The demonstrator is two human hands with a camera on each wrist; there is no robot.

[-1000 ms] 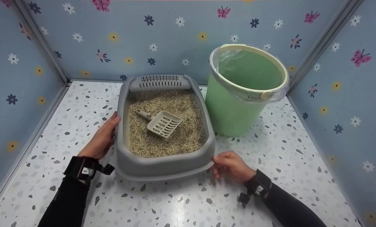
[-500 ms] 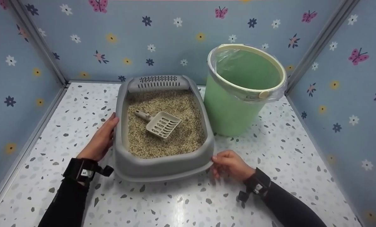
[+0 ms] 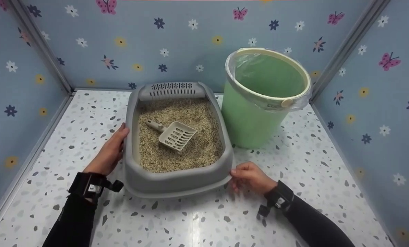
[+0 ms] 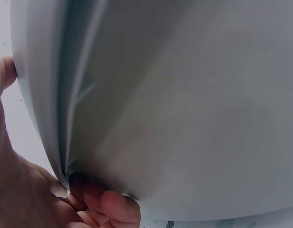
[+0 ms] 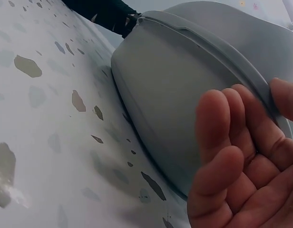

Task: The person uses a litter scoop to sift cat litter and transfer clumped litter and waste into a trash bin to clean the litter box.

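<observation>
A grey litter box (image 3: 177, 185) stands on the speckled surface, filled with tan granular litter (image 3: 201, 154). On the litter lies a beige slotted scoop (image 3: 178, 135), its handle pointing to the back left. My left hand (image 3: 110, 151) grips the box's left side; in the left wrist view its fingertips (image 4: 119, 205) curl under the rim while the thumb lies outside. At the front right corner my right hand (image 3: 252, 177) pinches the lip between thumb and curled fingers, which the right wrist view shows beneath the rim (image 5: 222, 54).
Close to the box's right side stands a green bin (image 3: 252, 120) with a cream rim and a clear liner bag. Blue panels (image 3: 190, 34) with flowers and butterflies enclose the back and both sides. The surface (image 3: 177, 223) is white with grey flecks.
The whole view shifts very slightly left between the first and second frames. Both hands keep their hold on the litter box, and the scoop and bin stay in place.
</observation>
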